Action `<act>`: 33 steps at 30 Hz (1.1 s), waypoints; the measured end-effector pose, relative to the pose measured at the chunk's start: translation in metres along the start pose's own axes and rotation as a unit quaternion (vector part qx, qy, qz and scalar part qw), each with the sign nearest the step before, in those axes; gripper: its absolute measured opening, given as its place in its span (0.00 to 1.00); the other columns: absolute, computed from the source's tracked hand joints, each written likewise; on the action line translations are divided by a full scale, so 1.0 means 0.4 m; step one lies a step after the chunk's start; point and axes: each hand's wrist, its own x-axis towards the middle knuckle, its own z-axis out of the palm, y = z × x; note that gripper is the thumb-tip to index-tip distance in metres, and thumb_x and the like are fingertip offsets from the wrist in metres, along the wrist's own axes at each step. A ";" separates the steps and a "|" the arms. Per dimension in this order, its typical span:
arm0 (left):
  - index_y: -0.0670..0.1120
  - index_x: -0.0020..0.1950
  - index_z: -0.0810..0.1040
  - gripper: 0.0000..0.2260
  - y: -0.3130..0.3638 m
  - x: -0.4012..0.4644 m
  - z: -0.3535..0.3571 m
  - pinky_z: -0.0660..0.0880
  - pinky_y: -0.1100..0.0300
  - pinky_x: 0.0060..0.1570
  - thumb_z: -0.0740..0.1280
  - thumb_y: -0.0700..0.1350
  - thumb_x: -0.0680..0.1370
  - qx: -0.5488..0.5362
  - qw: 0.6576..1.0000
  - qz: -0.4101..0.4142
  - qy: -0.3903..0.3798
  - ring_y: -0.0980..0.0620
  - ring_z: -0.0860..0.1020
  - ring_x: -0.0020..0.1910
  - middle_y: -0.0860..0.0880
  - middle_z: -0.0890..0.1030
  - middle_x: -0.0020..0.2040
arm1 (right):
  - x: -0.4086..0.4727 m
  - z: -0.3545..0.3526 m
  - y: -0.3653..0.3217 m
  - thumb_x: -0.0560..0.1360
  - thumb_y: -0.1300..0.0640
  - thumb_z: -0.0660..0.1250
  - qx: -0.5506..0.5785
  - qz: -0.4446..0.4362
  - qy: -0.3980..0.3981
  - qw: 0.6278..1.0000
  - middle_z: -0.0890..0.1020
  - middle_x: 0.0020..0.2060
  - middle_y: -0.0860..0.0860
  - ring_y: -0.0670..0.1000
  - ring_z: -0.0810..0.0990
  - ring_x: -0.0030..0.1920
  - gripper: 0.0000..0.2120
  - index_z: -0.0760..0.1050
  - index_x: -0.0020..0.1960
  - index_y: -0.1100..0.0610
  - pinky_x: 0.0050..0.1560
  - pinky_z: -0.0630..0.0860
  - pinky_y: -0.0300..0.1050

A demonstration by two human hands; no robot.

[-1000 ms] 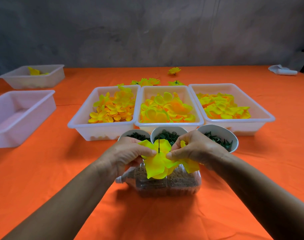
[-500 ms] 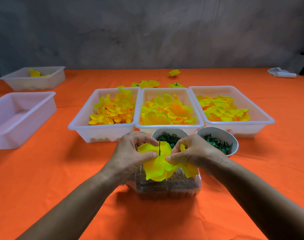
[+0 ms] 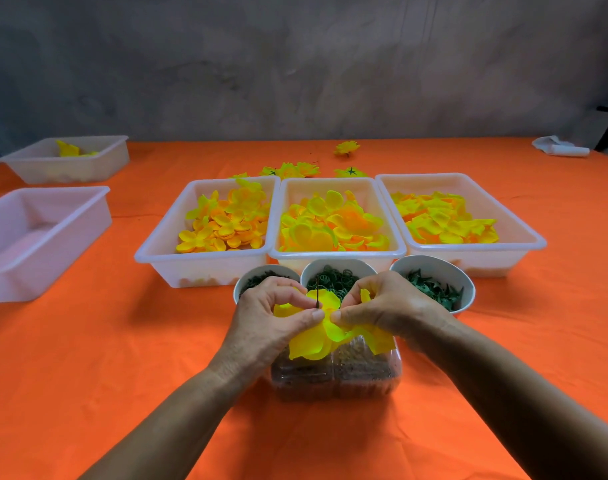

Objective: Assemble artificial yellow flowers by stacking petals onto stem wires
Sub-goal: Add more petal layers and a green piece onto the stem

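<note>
A yellow petal layer (image 3: 313,337) sits threaded on a thin dark stem wire (image 3: 317,295) that pokes up through its middle. My left hand (image 3: 268,320) pinches the petal on the left of the wire, and my right hand (image 3: 385,308) pinches it on the right, thumbs nearly touching. Under the petal stands a clear plastic container (image 3: 337,375) filled with brown material. Three white trays behind hold yellow-orange petals: left tray (image 3: 164,251), middle tray (image 3: 337,254), right tray (image 3: 524,237).
Three white bowls of green parts stand just beyond my hands: left bowl (image 3: 250,277), middle bowl (image 3: 333,268), right bowl (image 3: 444,271). Finished yellow flowers (image 3: 292,169) lie behind the trays. Two more white trays (image 3: 43,233) (image 3: 67,164) are at the left. Orange cloth covers the table.
Both hands have slid the petal lower along the wire and pressed closer together, so more of the wire tip shows above the petal.
</note>
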 end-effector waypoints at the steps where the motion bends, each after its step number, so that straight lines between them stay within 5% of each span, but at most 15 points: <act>1: 0.54 0.34 0.84 0.06 -0.001 0.000 0.000 0.75 0.52 0.51 0.78 0.44 0.64 0.005 1.000 0.004 0.001 0.57 0.79 0.49 0.54 0.80 0.46 | -0.004 -0.001 -0.003 0.65 0.59 0.78 0.006 0.001 0.003 1.000 0.75 0.19 0.46 0.42 0.71 0.19 0.11 0.75 0.32 0.56 0.21 0.66 0.31; 6: 0.53 0.32 0.84 0.07 0.000 -0.001 -0.002 0.73 0.56 0.52 0.78 0.42 0.65 0.008 1.000 0.008 -0.001 0.59 0.78 0.49 0.55 0.80 0.47 | -0.001 -0.019 -0.016 0.63 0.44 0.75 0.056 -0.029 0.045 0.997 0.80 0.26 0.49 0.45 0.77 0.28 0.14 0.79 0.34 0.54 0.40 0.76 0.45; 9: 0.56 0.32 0.84 0.08 -0.004 0.002 -0.004 0.73 0.60 0.49 0.78 0.42 0.65 0.015 1.000 0.005 -0.004 0.62 0.78 0.48 0.57 0.80 0.47 | -0.002 -0.037 -0.042 0.62 0.38 0.71 0.117 -0.015 0.055 0.991 0.82 0.46 0.57 0.54 0.81 0.50 0.30 0.78 0.55 0.59 0.56 0.76 0.57; 11: 0.57 0.31 0.83 0.09 -0.008 0.003 -0.005 0.71 0.65 0.46 0.78 0.43 0.65 0.018 1.000 0.004 -0.002 0.64 0.78 0.47 0.58 0.80 0.46 | 0.001 -0.048 -0.052 0.71 0.46 0.70 0.183 0.022 0.037 0.982 0.79 0.50 0.57 0.55 0.79 0.51 0.19 0.76 0.54 0.59 0.45 0.76 0.51; 14: 0.57 0.32 0.83 0.08 -0.012 0.006 -0.006 0.70 0.70 0.42 0.78 0.45 0.64 0.015 1.000 -0.003 -0.005 0.65 0.78 0.47 0.61 0.80 0.45 | 0.005 -0.051 -0.049 0.75 0.59 0.64 0.273 0.068 0.020 0.959 0.76 0.37 0.53 0.50 0.75 0.36 0.02 0.73 0.47 0.57 0.29 0.68 0.42; 24: 0.55 0.31 0.83 0.09 -0.005 0.007 -0.004 0.71 0.68 0.44 0.78 0.41 0.64 -0.009 1.000 -0.008 -0.011 0.64 0.79 0.46 0.57 0.81 0.46 | 0.031 -0.017 -0.046 0.74 0.62 0.67 0.397 -0.006 0.011 0.918 0.84 0.33 0.50 0.48 0.84 0.35 0.02 0.74 0.46 0.59 0.35 0.81 0.43; 29: 0.53 0.30 0.83 0.09 0.002 0.007 -0.003 0.70 0.74 0.42 0.78 0.39 0.65 -0.023 1.000 -0.015 -0.010 0.63 0.79 0.45 0.57 0.81 0.44 | 0.037 -0.004 -0.052 0.72 0.57 0.70 0.363 0.012 0.029 0.931 0.85 0.39 0.55 0.52 0.84 0.37 0.06 0.78 0.44 0.59 0.34 0.81 0.49; 33: 0.54 0.30 0.83 0.11 0.004 0.007 -0.004 0.70 0.74 0.42 0.77 0.39 0.65 -0.017 1.000 -0.011 -0.014 0.65 0.79 0.44 0.56 0.81 0.44 | 0.049 -0.003 -0.056 0.73 0.64 0.68 0.360 0.031 0.044 0.931 0.83 0.30 0.52 0.49 0.81 0.29 0.04 0.76 0.39 0.61 0.28 0.74 0.42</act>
